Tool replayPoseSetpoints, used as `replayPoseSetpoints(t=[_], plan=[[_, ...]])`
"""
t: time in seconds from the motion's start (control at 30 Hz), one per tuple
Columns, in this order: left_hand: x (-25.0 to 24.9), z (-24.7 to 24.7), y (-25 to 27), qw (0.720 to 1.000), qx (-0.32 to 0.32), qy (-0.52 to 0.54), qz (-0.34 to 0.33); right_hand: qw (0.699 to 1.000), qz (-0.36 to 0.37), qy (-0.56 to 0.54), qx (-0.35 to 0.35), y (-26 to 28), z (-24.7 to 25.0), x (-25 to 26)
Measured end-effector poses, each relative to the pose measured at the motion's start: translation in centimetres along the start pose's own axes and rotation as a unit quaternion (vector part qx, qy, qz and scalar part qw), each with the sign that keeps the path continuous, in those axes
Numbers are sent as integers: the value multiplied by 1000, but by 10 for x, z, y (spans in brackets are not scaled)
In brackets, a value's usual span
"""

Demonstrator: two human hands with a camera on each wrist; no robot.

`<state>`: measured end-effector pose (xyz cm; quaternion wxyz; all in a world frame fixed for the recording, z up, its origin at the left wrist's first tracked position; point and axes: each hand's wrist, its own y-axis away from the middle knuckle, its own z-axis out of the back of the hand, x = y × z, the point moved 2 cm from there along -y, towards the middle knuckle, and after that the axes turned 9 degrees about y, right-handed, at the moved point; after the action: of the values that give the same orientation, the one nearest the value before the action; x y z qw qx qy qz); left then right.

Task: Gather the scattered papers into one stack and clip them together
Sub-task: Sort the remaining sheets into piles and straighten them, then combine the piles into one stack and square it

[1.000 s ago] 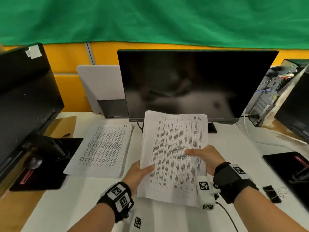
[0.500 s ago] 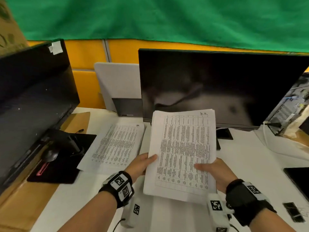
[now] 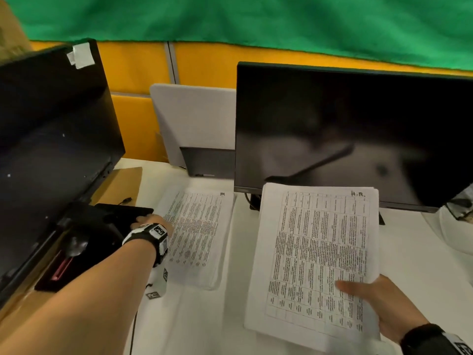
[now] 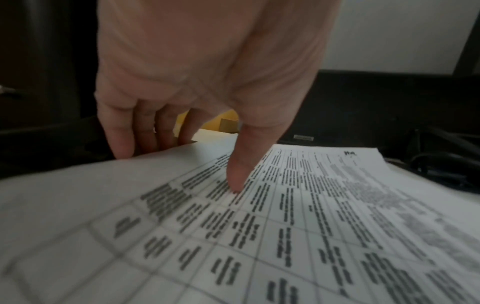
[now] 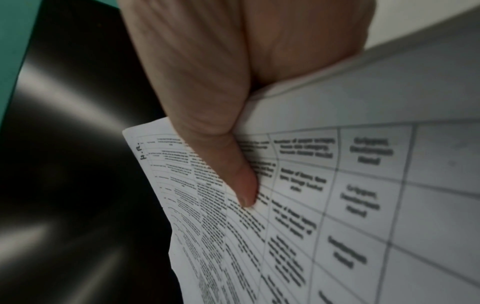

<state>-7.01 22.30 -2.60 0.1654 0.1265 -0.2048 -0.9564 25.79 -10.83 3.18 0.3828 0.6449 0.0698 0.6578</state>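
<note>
The right hand [image 3: 384, 306] is holding a stack of printed papers [image 3: 317, 257] above the table [image 3: 222, 324], in front of the right monitor [image 3: 353, 134], with the thumb [image 5: 241, 185] pressing on the top sheet and the other fingers hidden under it. To the left of this monitor, a second pile of papers [image 3: 197, 234] is lying on the table. The left hand [image 3: 151, 222] is gripping its left edge, thumb [image 4: 241, 172] on top and fingers [image 4: 122, 133] curling over the edge. Another black monitor [image 3: 51, 139] is standing farther left.
</note>
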Motion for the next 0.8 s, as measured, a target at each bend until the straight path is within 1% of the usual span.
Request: replayPoseSetpoints(t=[0.13, 0.3, 0.4, 0.47, 0.53, 0.63, 0.67, 0.73, 0.8], plan=[[-2, -4, -8, 1000, 19, -15, 2, 1000, 9, -7, -7, -3, -1, 7], [-1, -15, -20, 996, 21, -30, -84, 1000, 9, -4, -10, -4, -3, 9], [-3, -6, -6, 990, 65, -87, -95, 1000, 7, -5, -10, -3, -2, 7], [-4, 1, -2, 989, 83, -81, -94, 1000, 5, -4, -15, 0, 1, 6], [-3, 3, -2, 990, 93, -62, -84, 1000, 4, -12, -20, 4, 6, 4], [3, 2, 10, 993, 111, 39, -35, 999, 3, -32, -15, 10, 17, 0], [4, 0, 12, 991, 112, 68, -29, 999, 4, -34, -12, 12, 20, -2], [8, -5, 20, 985, 116, 121, -29, 1000, 11, -25, -4, 16, 26, -4], [14, -17, 30, 977, 145, 149, -36, 1000, 18, -18, -6, 19, 30, -8]])
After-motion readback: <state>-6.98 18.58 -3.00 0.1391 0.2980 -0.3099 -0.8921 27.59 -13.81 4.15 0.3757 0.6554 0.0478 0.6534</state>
